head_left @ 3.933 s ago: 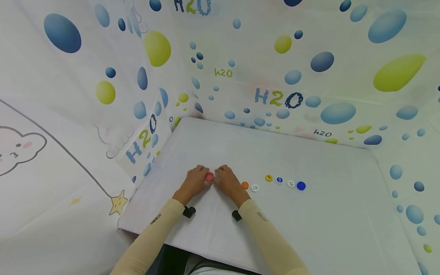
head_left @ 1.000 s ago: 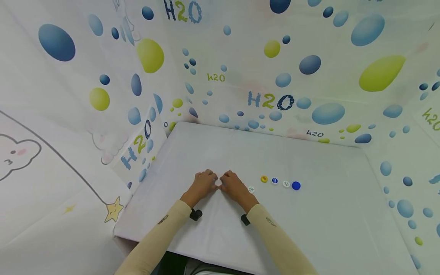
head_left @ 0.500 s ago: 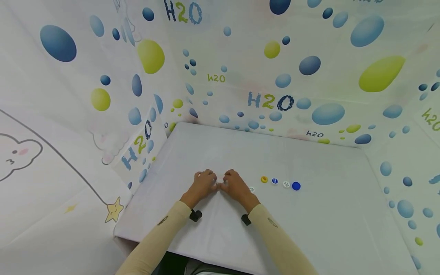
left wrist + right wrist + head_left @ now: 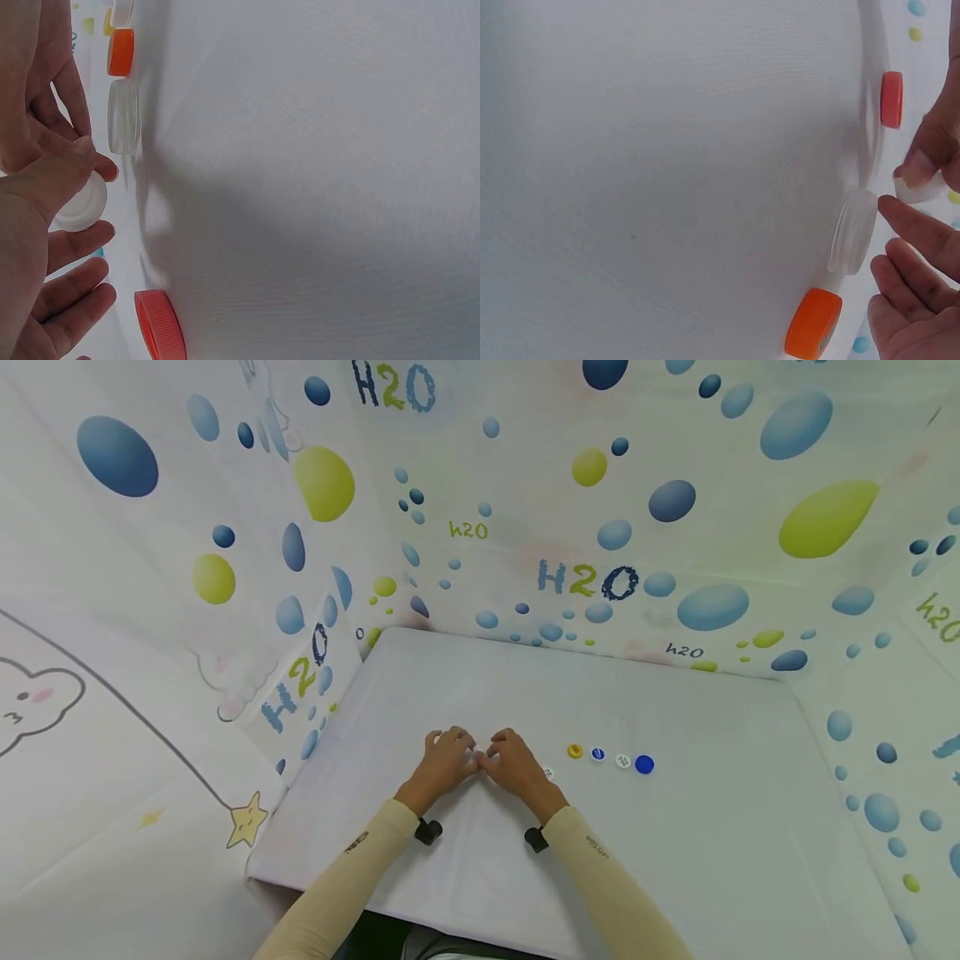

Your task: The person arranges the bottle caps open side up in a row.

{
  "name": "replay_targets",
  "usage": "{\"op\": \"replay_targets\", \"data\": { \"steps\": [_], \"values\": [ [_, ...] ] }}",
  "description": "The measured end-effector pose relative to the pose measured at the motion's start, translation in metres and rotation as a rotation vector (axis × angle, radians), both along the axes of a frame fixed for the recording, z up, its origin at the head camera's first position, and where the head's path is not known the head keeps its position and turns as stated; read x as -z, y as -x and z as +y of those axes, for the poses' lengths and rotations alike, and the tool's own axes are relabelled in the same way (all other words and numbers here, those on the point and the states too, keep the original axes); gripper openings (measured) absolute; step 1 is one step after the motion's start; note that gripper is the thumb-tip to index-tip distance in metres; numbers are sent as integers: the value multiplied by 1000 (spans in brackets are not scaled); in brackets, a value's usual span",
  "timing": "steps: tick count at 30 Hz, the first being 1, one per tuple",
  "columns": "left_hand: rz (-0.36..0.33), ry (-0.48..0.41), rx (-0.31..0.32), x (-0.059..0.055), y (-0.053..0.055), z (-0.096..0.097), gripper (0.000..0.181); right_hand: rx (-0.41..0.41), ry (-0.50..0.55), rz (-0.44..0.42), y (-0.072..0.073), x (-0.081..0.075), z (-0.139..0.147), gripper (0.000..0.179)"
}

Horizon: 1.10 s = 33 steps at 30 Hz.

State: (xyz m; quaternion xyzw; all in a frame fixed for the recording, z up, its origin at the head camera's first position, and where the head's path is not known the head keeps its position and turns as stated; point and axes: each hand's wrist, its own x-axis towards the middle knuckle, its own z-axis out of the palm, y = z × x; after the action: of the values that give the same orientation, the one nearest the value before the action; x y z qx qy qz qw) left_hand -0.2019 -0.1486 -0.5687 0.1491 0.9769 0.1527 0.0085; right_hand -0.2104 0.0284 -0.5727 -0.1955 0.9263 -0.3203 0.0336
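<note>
Above the cloth, my left hand [image 4: 446, 763] pinches a small white bottle cap [image 4: 88, 202] between thumb and fingers. My right hand [image 4: 516, 767] meets it from the other side, a fingertip at the cap's edge; its remaining fingers spread loosely below in the right wrist view. Under the hands, a clear ridged cap [image 4: 853, 231] stands on the cloth between a red cap [image 4: 160, 325] and an orange cap [image 4: 814, 324]. Those three are hidden by the hands in the head view.
To the right, a white printed cap [image 4: 548, 773] shows partly past the right hand. Farther along lie a yellow cap [image 4: 574, 751], a blue-and-white cap [image 4: 597, 754], another white cap [image 4: 622, 762] and a blue cap [image 4: 644, 764]. A patterned curtain [image 4: 525, 485] hangs behind the table.
Nearly four seconds ago the red cap showed between my hands; now they hold the white cap farther right, covering the orange one. Over the last second the fingertips have closed in, hiding the white cap.
</note>
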Motion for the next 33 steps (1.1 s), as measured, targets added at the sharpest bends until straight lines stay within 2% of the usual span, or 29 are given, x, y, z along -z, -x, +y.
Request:
{"op": "replay_targets", "data": {
  "steps": [9,13,20,33],
  "values": [
    [41,-3,17,3,-1,-1,33,51,5,-52,-1,4,-3,39],
    [41,-6,16,2,-2,-1,34,59,9,-37,0,6,-3,35],
    [14,-2,2,0,-3,1,35,27,22,5,1,6,-2,27],
    [-14,32,6,0,0,0,35,-37,6,28,0,10,1,29]
  ]
}}
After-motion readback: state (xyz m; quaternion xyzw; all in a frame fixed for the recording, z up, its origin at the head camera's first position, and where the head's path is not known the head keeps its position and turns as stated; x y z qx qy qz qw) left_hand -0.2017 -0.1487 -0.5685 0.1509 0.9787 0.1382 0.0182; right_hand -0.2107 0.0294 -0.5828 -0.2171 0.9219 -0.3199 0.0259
